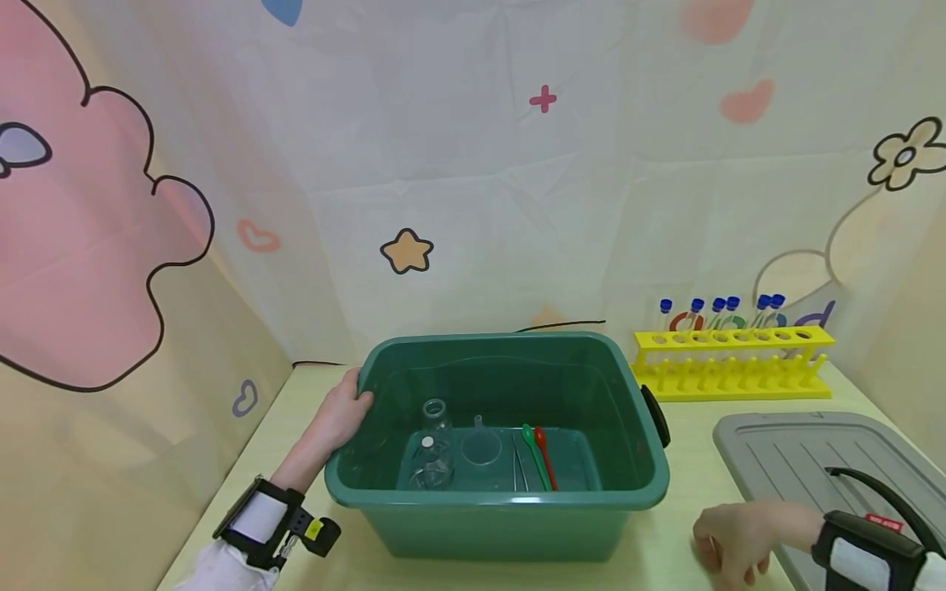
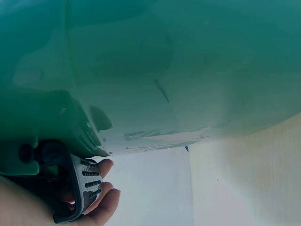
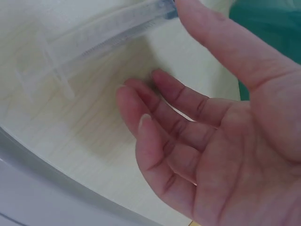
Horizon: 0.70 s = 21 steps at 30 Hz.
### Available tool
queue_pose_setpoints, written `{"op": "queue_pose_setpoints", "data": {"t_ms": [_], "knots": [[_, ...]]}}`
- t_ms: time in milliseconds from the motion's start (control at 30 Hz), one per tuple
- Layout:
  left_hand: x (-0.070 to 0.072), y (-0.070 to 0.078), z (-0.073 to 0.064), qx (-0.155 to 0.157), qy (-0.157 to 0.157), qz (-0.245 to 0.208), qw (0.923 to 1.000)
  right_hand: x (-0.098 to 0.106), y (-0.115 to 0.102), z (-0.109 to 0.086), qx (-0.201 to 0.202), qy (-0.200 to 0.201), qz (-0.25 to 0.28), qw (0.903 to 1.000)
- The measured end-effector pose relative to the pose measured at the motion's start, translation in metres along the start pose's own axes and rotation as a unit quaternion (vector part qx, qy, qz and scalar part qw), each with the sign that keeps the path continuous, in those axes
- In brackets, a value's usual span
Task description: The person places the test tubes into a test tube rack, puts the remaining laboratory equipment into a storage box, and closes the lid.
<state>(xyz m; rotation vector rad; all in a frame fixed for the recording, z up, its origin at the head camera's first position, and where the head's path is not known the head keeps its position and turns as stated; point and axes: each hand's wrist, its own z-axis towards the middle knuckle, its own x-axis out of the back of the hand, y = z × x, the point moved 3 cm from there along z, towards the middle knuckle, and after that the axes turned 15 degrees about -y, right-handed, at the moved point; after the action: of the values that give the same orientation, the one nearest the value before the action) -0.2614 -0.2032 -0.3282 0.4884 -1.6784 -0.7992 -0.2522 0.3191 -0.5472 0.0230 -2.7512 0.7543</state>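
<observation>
My left hand [image 1: 344, 410] grips the black side handle [image 2: 75, 183] of a green plastic bin [image 1: 488, 525], its fingers curled round it in the left wrist view. Inside the bin lie clear bottles [image 1: 434, 468], one with a white cap, a clear round piece with a stem [image 1: 482, 447], metal tweezers [image 1: 519, 464], a green spoon [image 1: 538, 458] and a red spoon [image 1: 545, 460]. Low over the table, right of the bin, my right hand [image 1: 732, 538] has loosely bent fingers and holds nothing. A clear syringe [image 3: 103, 35] lies by its fingertips, the tip partly behind the thumb.
A grey lid [image 1: 783, 443] with a black handle lies at the right, partly under the right forearm. Behind it stands a yellow rack [image 1: 732, 394] with several blue-capped tubes. A printed cloth hangs along the table's back.
</observation>
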Motion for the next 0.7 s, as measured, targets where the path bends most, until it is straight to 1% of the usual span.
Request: {"op": "queue_pose_setpoints", "data": {"t_ms": [167,300,367,700], "knots": [[0.0,-0.001,0.0,0.002,-0.001,-0.002,1.0,-0.005,-0.007,-0.001,0.003,0.027,-0.02,0.9994],[0.0,-0.001,0.0,0.003,-0.001,0.001,1.0,-0.007,-0.011,-0.003,0.018,0.047,-0.034,0.9982],[0.0,-0.002,0.001,0.002,0.001,0.002,1.0,-0.007,-0.011,-0.003,0.019,0.052,-0.037,0.9978],[0.0,-0.001,0.0,-0.003,0.002,0.002,1.0,-0.008,-0.015,0.0,0.009,0.053,-0.041,0.9977]]}}
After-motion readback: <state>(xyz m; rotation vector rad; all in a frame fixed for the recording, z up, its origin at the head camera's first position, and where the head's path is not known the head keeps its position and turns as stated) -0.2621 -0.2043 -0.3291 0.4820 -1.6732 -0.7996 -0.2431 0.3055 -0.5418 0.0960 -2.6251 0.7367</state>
